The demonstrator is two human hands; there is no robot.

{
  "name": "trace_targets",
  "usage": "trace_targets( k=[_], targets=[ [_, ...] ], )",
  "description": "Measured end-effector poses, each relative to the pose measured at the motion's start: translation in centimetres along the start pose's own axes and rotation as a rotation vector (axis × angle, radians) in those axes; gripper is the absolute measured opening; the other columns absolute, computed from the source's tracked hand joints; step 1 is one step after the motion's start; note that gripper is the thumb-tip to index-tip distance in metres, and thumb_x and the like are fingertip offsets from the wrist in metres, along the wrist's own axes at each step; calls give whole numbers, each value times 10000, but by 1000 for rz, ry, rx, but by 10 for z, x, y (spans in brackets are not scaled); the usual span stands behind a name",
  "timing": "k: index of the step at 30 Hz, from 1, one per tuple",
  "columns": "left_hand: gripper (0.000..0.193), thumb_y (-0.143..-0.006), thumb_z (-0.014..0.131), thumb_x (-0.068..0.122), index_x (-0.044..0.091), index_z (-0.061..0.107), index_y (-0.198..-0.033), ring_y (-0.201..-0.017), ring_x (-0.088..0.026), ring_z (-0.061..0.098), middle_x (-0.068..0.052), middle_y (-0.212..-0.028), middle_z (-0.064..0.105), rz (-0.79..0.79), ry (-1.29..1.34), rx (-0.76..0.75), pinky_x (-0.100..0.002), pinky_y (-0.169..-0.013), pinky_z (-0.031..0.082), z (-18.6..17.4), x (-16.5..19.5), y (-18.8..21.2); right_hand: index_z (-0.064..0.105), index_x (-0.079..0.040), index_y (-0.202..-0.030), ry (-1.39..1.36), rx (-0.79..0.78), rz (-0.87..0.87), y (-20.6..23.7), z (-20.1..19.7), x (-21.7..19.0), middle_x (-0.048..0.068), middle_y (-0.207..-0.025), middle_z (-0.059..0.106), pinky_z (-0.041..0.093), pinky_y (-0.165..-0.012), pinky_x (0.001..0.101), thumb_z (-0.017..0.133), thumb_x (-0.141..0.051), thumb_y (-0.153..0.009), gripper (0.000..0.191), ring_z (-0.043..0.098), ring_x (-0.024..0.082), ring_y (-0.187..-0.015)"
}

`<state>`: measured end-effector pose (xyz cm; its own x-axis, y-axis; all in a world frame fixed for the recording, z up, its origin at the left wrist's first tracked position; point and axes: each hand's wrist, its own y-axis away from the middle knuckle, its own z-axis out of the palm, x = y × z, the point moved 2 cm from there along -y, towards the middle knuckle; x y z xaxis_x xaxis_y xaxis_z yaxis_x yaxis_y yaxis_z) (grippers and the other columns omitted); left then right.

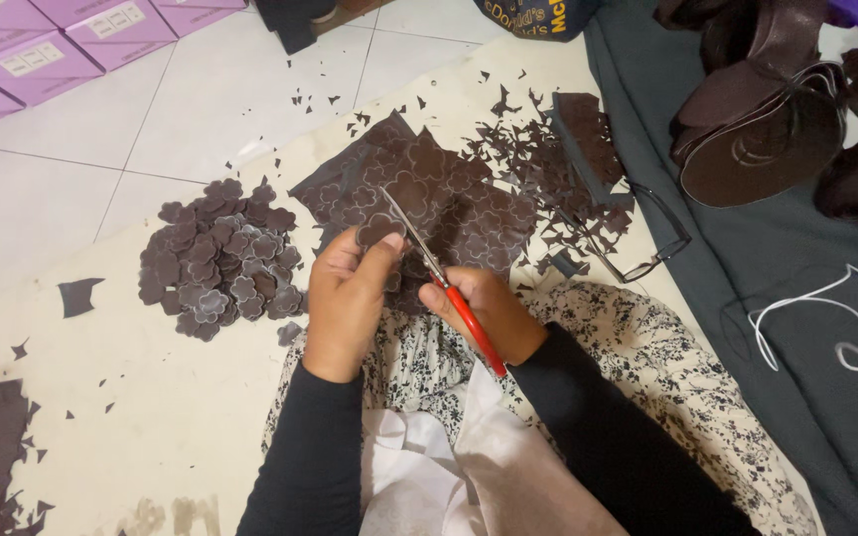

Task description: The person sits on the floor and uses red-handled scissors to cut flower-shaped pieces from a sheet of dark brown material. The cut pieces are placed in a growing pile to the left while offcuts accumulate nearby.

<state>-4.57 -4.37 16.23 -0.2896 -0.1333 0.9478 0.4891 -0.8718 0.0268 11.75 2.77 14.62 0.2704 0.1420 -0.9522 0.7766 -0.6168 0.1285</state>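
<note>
Pinching a brown flower-shaped cutout (379,230) just above the centre of the frame, the left hand (347,298) keeps it at the blades of red-handled scissors (439,281), which the right hand (486,310) grips with fingers closed through the loops. Left of centre lies a pile of cutouts (220,260), with eyeglasses (638,248) to the right

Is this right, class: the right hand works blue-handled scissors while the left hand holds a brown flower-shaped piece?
Not quite. The head view shows the scissors have red handles, not blue. The right hand does work them, and the left hand holds the brown flower-shaped piece.
</note>
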Motion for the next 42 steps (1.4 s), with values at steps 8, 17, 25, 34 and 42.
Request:
trace_targets(
  k=[8, 17, 25, 34, 42],
  targets=[
    [158, -1020, 620, 144, 6, 694, -1032, -850, -65, 622, 0, -938, 707, 15, -47, -16, -241, -785, 508, 6, -1, 5, 598, -49, -930, 28, 24, -119, 2, 4, -3, -46, -646, 498, 422, -543, 283, 556, -411, -1012, 374, 468, 58, -598],
    [148, -996, 592, 111, 14, 698, -1033, -834, -60, 591, 18, -921, 683, 21, 37, 40, -228, -785, 487, 8, 1, 6, 557, -49, -818, 33, -16, -46, 3, -2, -1, -41, -637, 456, 397, -526, 294, 568, -459, -1017, 456, 432, 68, -595],
    [132, -974, 588, 101, 11, 683, -951, -778, -59, 560, 22, -851, 658, -20, -51, -10, -234, -731, 461, -7, 7, 2, 590, -74, -863, 25, -109, -123, 2, -4, -9, -52, -678, 516, 428, -560, 274, 630, -365, -975, 315, 470, 50, -633],
    [126, -946, 595, 94, 13, 692, -936, -776, -61, 570, 20, -849, 666, -33, -133, -13, -230, -717, 460, -17, 9, 2, 544, -77, -753, 95, -91, -52, 3, -1, -10, -52, -591, 410, 347, -498, 298, 598, -414, -1007, 426, 390, 60, -563],
    [151, -959, 568, 106, 45, 695, -1010, -828, -72, 641, 11, -923, 715, -37, 165, 63, -246, -797, 531, -9, 7, 1, 535, -76, -759, 97, -78, -87, 1, 2, -5, -50, -589, 426, 359, -496, 295, 581, -448, -1009, 451, 403, 71, -558]
  ],
)
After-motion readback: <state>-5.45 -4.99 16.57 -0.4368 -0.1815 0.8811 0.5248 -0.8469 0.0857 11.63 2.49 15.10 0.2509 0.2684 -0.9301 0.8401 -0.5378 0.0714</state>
